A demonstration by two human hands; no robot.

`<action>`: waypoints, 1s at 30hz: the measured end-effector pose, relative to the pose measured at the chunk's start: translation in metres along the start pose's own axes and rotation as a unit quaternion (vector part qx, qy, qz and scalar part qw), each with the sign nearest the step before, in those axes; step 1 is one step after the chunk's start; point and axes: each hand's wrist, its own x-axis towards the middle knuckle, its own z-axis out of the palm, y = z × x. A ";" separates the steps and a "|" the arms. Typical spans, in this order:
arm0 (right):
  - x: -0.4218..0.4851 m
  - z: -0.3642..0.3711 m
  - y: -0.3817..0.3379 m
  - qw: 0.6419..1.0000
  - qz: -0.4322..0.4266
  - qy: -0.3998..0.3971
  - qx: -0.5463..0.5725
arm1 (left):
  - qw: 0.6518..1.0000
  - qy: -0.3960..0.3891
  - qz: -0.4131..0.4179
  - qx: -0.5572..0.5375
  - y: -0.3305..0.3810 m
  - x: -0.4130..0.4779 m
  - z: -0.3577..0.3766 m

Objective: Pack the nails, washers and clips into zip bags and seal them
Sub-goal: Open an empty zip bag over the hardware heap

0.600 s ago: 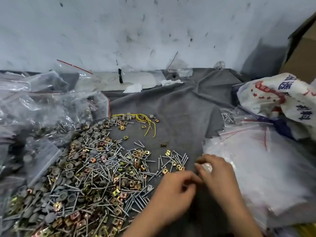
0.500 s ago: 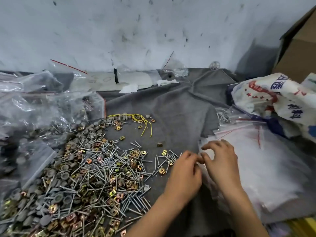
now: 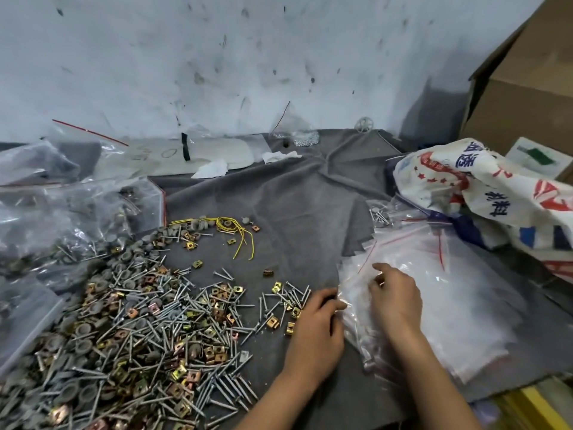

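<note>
Matt grey napped cloth (image 3: 294,212) at centre, bearing from 7 to 9 o'clock dull-silver metal nails (image 3: 173,336), brass- and copper-toned plated metal clips (image 3: 217,352) with a bright sheen, and matt grey round washers (image 3: 83,330), rubber or plastic, not distinguishable. Stack of clear glossy plastic zip bags (image 3: 465,305) with red seal strips at 3 o'clock, and crinkled glossy clear plastic bags (image 3: 62,212) at 9 to 10 o'clock. Coarse woven printed white sack (image 3: 483,187) at 2 o'clock, matt brown cardboard box (image 3: 527,97) at 1 o'clock, rough scuffed white wall (image 3: 248,57) at 12.
</note>
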 end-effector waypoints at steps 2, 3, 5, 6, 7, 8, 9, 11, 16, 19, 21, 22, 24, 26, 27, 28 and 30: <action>0.004 0.005 0.003 0.999 -0.027 -0.006 -0.036 | 1.000 -0.002 0.002 0.002 0.000 0.000 0.000; 0.005 0.007 0.004 0.998 -0.037 -0.011 -0.045 | 1.000 0.000 0.001 0.003 0.001 0.000 0.000; 0.006 0.005 0.002 0.999 -0.049 -0.005 -0.015 | 1.000 0.003 0.005 -0.006 0.003 -0.001 -0.002; 0.005 0.002 -0.002 0.998 -0.057 0.014 0.017 | 1.000 0.011 0.007 -0.018 0.005 -0.002 -0.005; 0.002 -0.005 -0.006 0.995 -0.072 0.046 0.056 | 0.999 0.026 0.002 -0.047 0.008 -0.002 -0.008; -0.002 -0.013 -0.014 0.987 -0.098 0.083 0.100 | 0.994 0.050 -0.022 -0.098 0.011 -0.001 -0.015; -0.010 -0.022 -0.023 0.973 -0.140 0.116 0.141 | 0.977 0.075 -0.074 -0.184 0.017 0.001 -0.027; -0.037 -0.034 -0.045 0.942 -0.252 0.132 0.176 | 0.901 0.084 -0.186 -0.383 0.026 0.007 -0.056; -0.114 -0.016 -0.082 0.902 -0.400 0.045 0.155 | 0.881 0.046 -0.258 -0.393 0.026 0.000 -0.121; -0.128 -0.008 -0.091 0.893 -0.388 -0.029 0.226 | 0.887 0.066 -0.303 -0.343 0.019 -0.020 -0.143; -0.134 -0.009 -0.096 0.894 -0.295 -0.084 0.327 | 0.880 0.042 -0.324 -0.346 0.018 -0.031 -0.158; -0.136 -0.010 -0.098 0.891 -0.232 -0.118 0.371 | 0.877 0.017 -0.332 -0.347 0.018 -0.036 -0.165; -0.142 -0.011 -0.103 0.877 -0.150 -0.167 0.425 | 0.885 -0.048 -0.327 -0.328 0.020 -0.045 -0.177; -0.148 -0.014 -0.108 0.872 -0.122 -0.187 0.437 | 0.918 -0.113 -0.288 -0.250 0.021 -0.050 -0.188; -0.150 -0.016 -0.111 0.868 -0.111 -0.197 0.442 | 0.936 -0.134 -0.263 -0.193 0.023 -0.051 -0.191; -0.153 -0.018 -0.113 0.865 -0.102 -0.205 0.447 | 0.950 -0.144 -0.242 -0.133 0.023 -0.052 -0.193; -0.156 -0.019 -0.118 0.862 -0.083 -0.214 0.452 | 0.965 -0.139 -0.217 -0.046 0.024 -0.051 -0.195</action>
